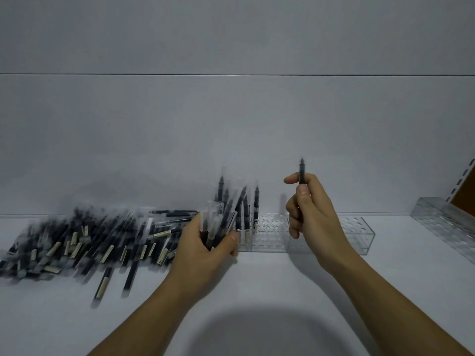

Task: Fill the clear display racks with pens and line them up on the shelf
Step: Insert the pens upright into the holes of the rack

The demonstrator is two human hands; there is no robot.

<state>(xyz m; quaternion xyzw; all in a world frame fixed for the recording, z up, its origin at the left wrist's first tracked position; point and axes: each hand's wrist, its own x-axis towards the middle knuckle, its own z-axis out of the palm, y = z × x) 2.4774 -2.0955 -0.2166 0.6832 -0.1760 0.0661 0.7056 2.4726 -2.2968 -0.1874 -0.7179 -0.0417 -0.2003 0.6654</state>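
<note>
Across the shelf (282, 291), in the head view, a matte white surface runs from the near edge to a pale grey back wall (231, 124), smooth but for one thin level seam high up. At the right edge a slotted metal strip (466, 176) rises at a slant beside a brown board (465, 199). A soft rounded shadow lies at the middle of the near edge.

Three clear plastic racks sit toward the back edge, each a long box with a top plate of round holes. The first rack (270, 232) is at the middle; a few standing pens (255, 206), dark and slim, are upright in the holes at its left end. The second rack (359, 235) is just to its right, partly behind the right hand; I cannot tell whether the two touch. The third rack (447, 222) lies turned at an angle in the back right corner, well apart.

A heap of pens (90, 240) covers the left half of the shelf: dark barrels with pale labels, lying crossed and blurred.

The left hand (205, 250) grips a bunch of pens (218, 222), fingers and thumb curled round them, just in front of the first rack's left end. The right hand (313, 217) is raised, pinching a single pen (301, 170) upright between thumb and forefinger, the other fingers loosely curled.
</note>
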